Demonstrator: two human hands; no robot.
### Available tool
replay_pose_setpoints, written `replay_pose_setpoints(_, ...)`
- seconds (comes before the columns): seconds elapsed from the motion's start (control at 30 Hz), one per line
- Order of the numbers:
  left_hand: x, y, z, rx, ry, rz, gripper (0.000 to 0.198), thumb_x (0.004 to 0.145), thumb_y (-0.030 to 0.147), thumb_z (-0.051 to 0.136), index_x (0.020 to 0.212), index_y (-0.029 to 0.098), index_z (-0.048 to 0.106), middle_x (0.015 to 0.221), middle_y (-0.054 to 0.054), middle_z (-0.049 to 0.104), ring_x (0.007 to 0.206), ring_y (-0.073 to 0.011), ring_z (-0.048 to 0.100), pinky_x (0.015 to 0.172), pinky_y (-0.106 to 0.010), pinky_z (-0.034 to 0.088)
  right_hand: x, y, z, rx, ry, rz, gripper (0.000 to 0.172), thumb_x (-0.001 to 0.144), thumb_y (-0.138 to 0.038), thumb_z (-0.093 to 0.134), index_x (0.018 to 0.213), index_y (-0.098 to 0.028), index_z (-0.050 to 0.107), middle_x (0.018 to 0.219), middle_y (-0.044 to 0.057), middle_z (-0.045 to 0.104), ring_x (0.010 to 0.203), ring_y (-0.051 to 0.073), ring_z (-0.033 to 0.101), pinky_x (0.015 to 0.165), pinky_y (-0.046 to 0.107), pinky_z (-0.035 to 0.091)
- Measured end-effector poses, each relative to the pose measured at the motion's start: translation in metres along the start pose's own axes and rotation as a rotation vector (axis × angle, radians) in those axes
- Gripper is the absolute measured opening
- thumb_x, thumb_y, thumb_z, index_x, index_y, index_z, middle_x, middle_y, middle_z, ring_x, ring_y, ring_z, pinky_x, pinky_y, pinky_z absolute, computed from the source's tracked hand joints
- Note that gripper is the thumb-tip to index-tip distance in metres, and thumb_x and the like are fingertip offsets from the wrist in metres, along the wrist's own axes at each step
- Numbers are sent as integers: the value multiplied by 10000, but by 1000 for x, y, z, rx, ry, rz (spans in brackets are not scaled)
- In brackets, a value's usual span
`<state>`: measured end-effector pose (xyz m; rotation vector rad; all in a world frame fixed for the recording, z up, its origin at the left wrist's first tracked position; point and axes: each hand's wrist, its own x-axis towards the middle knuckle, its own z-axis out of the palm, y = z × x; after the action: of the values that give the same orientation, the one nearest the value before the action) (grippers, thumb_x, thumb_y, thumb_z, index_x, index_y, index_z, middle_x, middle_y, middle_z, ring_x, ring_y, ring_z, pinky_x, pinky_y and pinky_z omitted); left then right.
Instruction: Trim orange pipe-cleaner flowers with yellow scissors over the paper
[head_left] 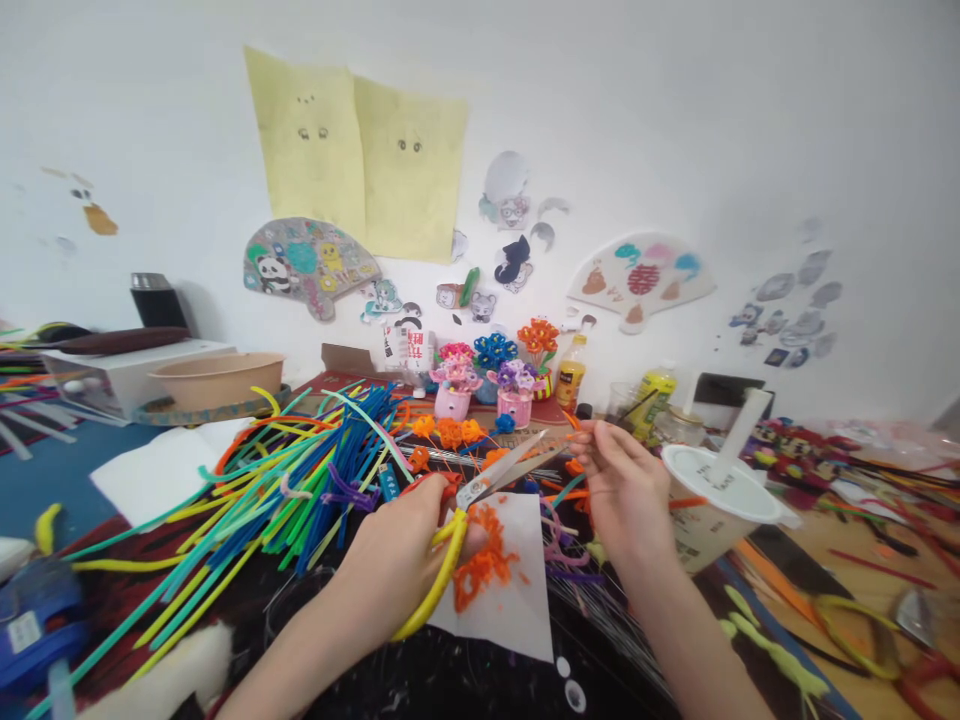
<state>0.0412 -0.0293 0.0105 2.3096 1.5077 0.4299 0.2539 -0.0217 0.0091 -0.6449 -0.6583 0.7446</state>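
Observation:
My left hand point(409, 545) is closed round the yellow and orange handles of a pair of scissors point(487, 485); the blades are parted and point up to the right. My right hand point(622, 490) pinches a thin orange pipe cleaner point(574, 465) just past the blade tips. Below the scissors lies a white sheet of paper point(517, 600) with a heap of orange fuzz clippings point(484, 565) on it.
A big sheaf of coloured pipe cleaners point(285, 480) fans out at left. A lidded white cup with a straw point(716, 500) stands right of my right hand. Small pipe-cleaner flower pots point(495, 385), bottles point(571, 375) and a bowl point(217, 378) line the back by the wall.

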Motion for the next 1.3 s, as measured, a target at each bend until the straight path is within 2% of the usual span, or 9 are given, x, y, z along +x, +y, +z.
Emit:
replay_pose_setpoints(0.13, 1, 1, 0, 23, -8, 1, 238, 826, 474, 403, 807, 236, 404, 735, -17, 606, 647, -202, 590, 541, -251, 312, -1, 0, 0, -8, -9, 8, 173, 591, -236, 817, 695, -143, 715, 642, 8, 669, 573, 96, 604, 541, 194, 487)
replay_pose_setpoints(0.77, 4, -9, 7, 38, -45, 103, 242, 856, 456, 363, 812, 231, 438, 758, -27, 632, 643, -188, 591, 559, -253, 355, -1, -1, -1, -75, -23, -47, 189, 606, -271, 803, 687, -139, 695, 653, 17, 673, 561, 102, 597, 539, 214, 471)
replay_pose_setpoints(1.07, 1, -2, 1, 162, -46, 58, 256, 837, 487, 422, 801, 236, 457, 773, -32, 657, 696, -238, 638, 555, -265, 349, 0, -2, -2, -93, -23, -83, 187, 609, -273, 798, 695, -140, 698, 648, 22, 666, 560, 115, 596, 521, 227, 469)
replay_pose_setpoints(1.3, 1, -2, 2, 90, -32, 32, 274, 832, 503, 427, 877, 235, 465, 802, -33, 666, 743, -250, 653, 582, -275, 386, -2, -2, 0, -60, -27, -75, 172, 614, -249, 801, 709, -136, 712, 650, 21, 676, 554, 101, 600, 523, 210, 471)
